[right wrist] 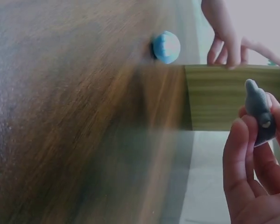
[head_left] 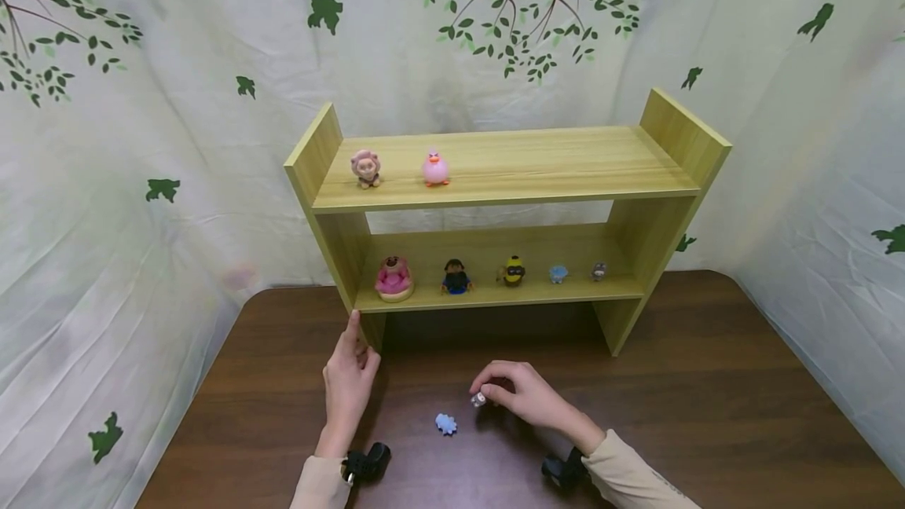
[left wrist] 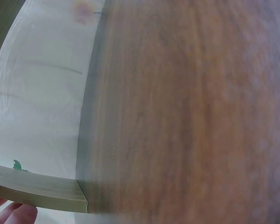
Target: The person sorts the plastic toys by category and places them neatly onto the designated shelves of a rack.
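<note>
My right hand [head_left: 526, 395] pinches a small grey figurine [right wrist: 257, 109] between thumb and fingers, over the table; its dark base shows in the right wrist view. To its left, a small light-blue figurine [head_left: 446, 424] lies on the tabletop. My left hand [head_left: 348, 383] holds the lower left side panel of the wooden shelf [head_left: 509, 301], the index finger stretched up along its front edge. In the left wrist view, fingertips [left wrist: 23, 214] show at both faces of the panel [left wrist: 60, 203].
On the top board stand a pink-maned figurine [head_left: 366, 170] and a pink duck [head_left: 435, 169]. Along the lower board are a pink bear [head_left: 393, 280], a dark-haired figure [head_left: 456, 277], a yellow-and-black figure [head_left: 513, 271], a blue figurine [head_left: 558, 274] and a small grey one [head_left: 599, 271].
</note>
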Tool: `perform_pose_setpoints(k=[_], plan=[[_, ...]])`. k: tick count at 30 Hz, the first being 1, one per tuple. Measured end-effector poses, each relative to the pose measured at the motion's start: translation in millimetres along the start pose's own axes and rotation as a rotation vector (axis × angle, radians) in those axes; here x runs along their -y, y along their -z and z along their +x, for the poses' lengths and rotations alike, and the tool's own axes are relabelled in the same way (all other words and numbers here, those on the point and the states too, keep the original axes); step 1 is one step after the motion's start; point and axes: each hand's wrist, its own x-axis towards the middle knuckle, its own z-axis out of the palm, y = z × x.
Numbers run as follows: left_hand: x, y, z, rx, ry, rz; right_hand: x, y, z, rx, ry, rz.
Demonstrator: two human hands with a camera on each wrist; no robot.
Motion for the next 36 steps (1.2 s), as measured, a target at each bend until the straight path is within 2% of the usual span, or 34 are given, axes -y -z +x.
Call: perform_pose_setpoints(k=[7, 12, 18, 25, 32, 36], plan=[[-0.4, 0.5, 0.2, -0.001, -0.005, 0.006, 2.7, 1.4, 0.9, -0.039, -0.006, 0.118], [-0.3, 0.8, 0.5, 0.001, -0.005, 0.008, 3.1, 5.7, 0.0, -0.041, -0.009, 0.133], [-1.1, 1.0, 0.6, -0.002, -0.011, 0.008, 5.7, 9.8, 1.9, -0.031, 0.046, 0.144], [-2.0, 1.3, 1.0, -0.004, -0.01, -0.003, 30.2, 15.2, 1.9, -0.054, 0.022, 0.164], [-0.7, -0.1, 0.8, -0.007, -0.007, 0.001, 9.4, 16.2, 3.0, -0.095, 0.016, 0.242], [-0.4, -0.2, 0.8, -0.005, -0.005, 0.0, 15.8, 23.1, 4.3, -0.133, 0.033, 0.244]])
